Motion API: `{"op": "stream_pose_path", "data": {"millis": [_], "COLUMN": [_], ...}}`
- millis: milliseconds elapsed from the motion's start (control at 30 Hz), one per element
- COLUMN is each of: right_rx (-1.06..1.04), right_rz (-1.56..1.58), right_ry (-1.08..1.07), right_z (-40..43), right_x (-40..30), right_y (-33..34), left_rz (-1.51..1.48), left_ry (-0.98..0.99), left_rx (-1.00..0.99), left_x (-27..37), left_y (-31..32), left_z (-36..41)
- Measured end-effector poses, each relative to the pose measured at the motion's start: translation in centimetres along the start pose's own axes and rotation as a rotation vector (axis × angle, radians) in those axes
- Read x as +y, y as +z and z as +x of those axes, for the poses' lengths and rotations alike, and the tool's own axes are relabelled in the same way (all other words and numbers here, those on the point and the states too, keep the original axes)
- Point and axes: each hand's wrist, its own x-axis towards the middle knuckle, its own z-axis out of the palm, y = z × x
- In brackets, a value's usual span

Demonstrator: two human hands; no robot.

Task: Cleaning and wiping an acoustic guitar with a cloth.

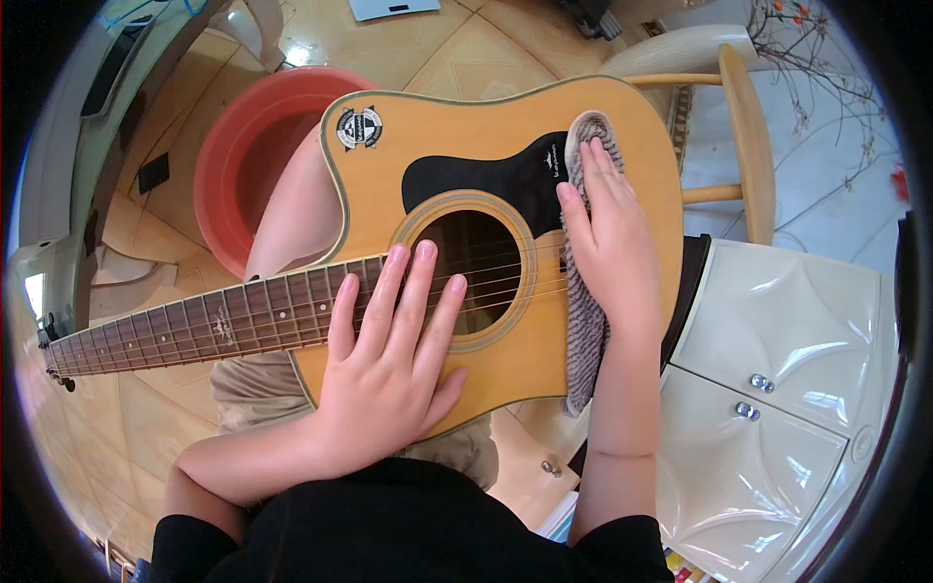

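An acoustic guitar (510, 372) with a natural wood top lies face up across the lap, its neck pointing left. My left hand (386, 364) rests flat with spread fingers over the strings, beside the sound hole (474, 240) and the end of the fretboard (240, 317). My right hand (609, 233) presses flat on a grey-brown striped cloth (585, 350), which lies folded lengthwise on the guitar top. The cloth covers much of the bridge and touches the right edge of the black pickguard (474, 175).
A red plastic basin (226, 153) stands on the tiled floor behind the guitar's upper left. White cabinets (773, 328) with glass-like knobs are at the right. A wooden chair frame (751, 146) and thin branches (809, 65) are at the upper right; a grey-green furniture edge (55, 182) is at the left.
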Motion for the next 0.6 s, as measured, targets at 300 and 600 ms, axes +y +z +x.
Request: {"op": "stream_pose_path", "data": {"millis": [300, 600], "right_rx": [-0.105, 0.24], "right_rz": [0.236, 0.387], "right_ry": [-0.296, 0.048], "right_z": [-0.1, -2.3], "right_x": [-3.3, 1.0], "right_y": [-1.4, -7.5], "left_rz": [0.007, -0.029], "left_ry": [0.008, 0.03], "left_rx": [0.005, 0.004], "left_x": [-0.1, -0.3], "left_y": [0.0, 0.3], "left_z": [0.0, -0.2]}}
